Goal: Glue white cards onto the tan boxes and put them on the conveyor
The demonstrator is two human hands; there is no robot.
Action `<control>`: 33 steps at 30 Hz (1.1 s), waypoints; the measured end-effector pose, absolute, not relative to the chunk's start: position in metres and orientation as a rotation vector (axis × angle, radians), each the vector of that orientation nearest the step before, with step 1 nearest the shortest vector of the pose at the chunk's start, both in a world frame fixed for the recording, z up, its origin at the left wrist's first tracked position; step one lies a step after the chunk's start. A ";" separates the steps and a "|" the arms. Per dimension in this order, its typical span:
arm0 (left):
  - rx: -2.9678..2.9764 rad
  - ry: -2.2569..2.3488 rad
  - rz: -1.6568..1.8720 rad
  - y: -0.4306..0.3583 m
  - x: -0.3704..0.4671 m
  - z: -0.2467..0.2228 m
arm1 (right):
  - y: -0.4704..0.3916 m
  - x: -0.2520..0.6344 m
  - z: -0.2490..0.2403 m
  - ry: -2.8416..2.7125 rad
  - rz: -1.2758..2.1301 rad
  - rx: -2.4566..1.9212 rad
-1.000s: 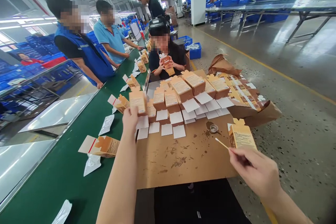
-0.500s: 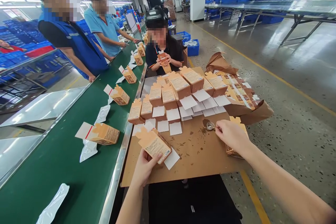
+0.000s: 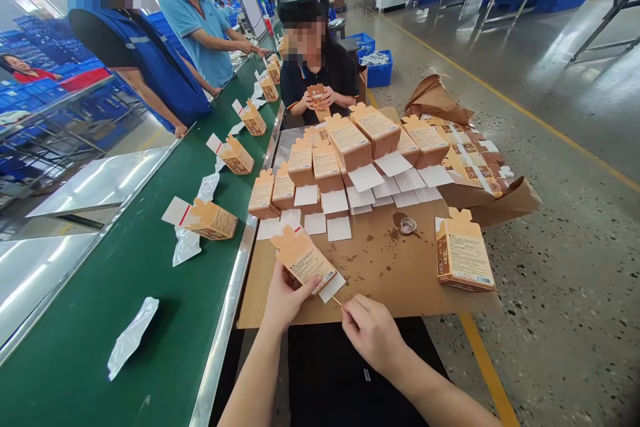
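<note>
My left hand [image 3: 286, 295] is closed around a brown-and-tan carton [image 3: 306, 261], which lies tilted with printed text facing up. A white flap [image 3: 332, 287] sticks out from the carton's near end. In my right hand [image 3: 371, 331], a thin pale stick [image 3: 337, 301] is pinched between the fingers. The stick's far end is at the edge of the white flap; whether it touches I cannot tell. A small clear dish [image 3: 407, 225] stands on the stained cardboard sheet [image 3: 385, 293]. Right of it stands another carton [image 3: 464, 252].
Several cartons [image 3: 349, 140] are stacked at the back of the table, white flaps outward. A green conveyor belt [image 3: 175, 327] on the left carries cartons [image 3: 213, 219] and white pouches [image 3: 134, 337]. A seated person [image 3: 320, 80] faces me; other people stand beyond the belt.
My right hand has moved left from the dish to the carton's flap, bringing the stick along. My left hand still holds the carton. Cartons and pouches on the belt have shifted, and the view has tilted down.
</note>
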State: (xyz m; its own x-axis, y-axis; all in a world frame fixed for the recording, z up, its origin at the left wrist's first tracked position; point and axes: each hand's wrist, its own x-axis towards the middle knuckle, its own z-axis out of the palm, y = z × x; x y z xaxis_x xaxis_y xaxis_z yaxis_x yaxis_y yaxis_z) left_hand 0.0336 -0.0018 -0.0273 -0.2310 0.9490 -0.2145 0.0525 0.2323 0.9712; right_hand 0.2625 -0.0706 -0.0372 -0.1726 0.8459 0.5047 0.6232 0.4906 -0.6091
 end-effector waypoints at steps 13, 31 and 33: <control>1.140 1.595 1.137 -0.025 0.045 -0.024 | -0.065 0.298 -0.031 -1.714 0.311 -1.258; 0.809 2.211 1.510 -0.035 -0.099 -0.008 | -0.091 0.333 -0.013 -1.443 0.428 -1.207; 0.723 2.349 1.446 -0.046 -0.129 -0.004 | -0.091 0.336 -0.014 -1.435 0.447 -1.233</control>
